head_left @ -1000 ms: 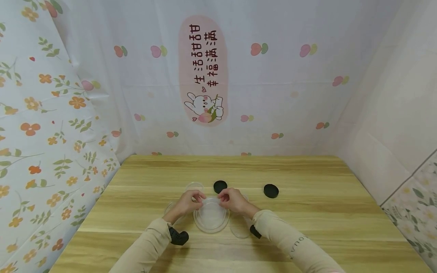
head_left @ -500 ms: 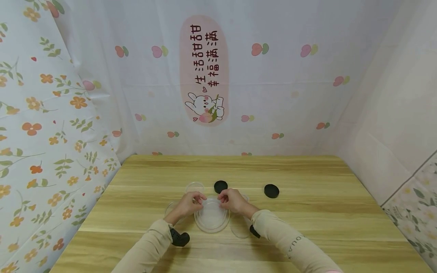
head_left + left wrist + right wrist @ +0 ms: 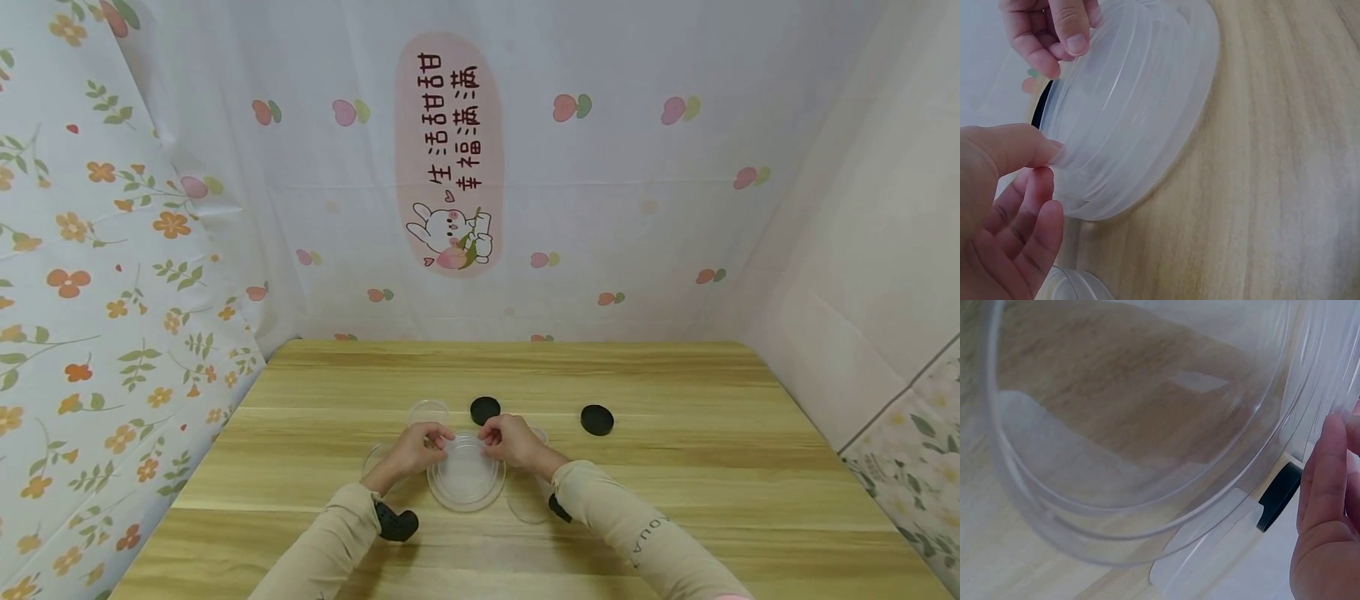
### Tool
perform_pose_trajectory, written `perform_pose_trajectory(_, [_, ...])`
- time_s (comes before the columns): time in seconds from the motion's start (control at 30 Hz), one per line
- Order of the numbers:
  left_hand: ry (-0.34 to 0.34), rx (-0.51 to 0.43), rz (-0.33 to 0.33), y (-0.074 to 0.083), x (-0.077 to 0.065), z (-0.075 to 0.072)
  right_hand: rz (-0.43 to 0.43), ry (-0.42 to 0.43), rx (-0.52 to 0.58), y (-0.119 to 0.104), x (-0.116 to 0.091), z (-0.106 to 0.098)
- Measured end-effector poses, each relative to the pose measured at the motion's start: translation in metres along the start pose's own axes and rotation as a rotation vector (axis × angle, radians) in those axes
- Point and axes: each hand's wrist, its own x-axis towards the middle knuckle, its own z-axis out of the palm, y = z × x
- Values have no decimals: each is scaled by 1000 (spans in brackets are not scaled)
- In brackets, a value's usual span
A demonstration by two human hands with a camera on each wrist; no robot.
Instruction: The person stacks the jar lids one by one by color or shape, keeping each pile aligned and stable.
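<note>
A stack of clear round plastic dishes lies between my two hands, mid-table. In the left wrist view its nested rims show one above another, the widest lowest. My left hand pinches the near-left side of the upper rim between thumb and index finger, the other fingers curled below. Opposite it, my right hand holds the far-right rim with its fingertips. Curved clear edges fill much of the right wrist view, beside the right hand's fingers.
Separate clear dishes lie around: one behind on the left, one under the left wrist, one by the right wrist. A black disc sits just behind the stack, another black disc farther right on the wooden table.
</note>
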Motion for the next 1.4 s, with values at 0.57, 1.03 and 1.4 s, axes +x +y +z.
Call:
perform_pose_trajectory(0.57, [-17,-1,9,2,1,-3,79,-11,-45,-22,-5,-6])
perform_pose_trajectory(1.03, [54,35,31,2,2,-11,64,-23,1,-22,-6,-10])
perform_pose_trajectory(1.4, [228,31,20,1,5,-33,80,8,22,-30,4,-18])
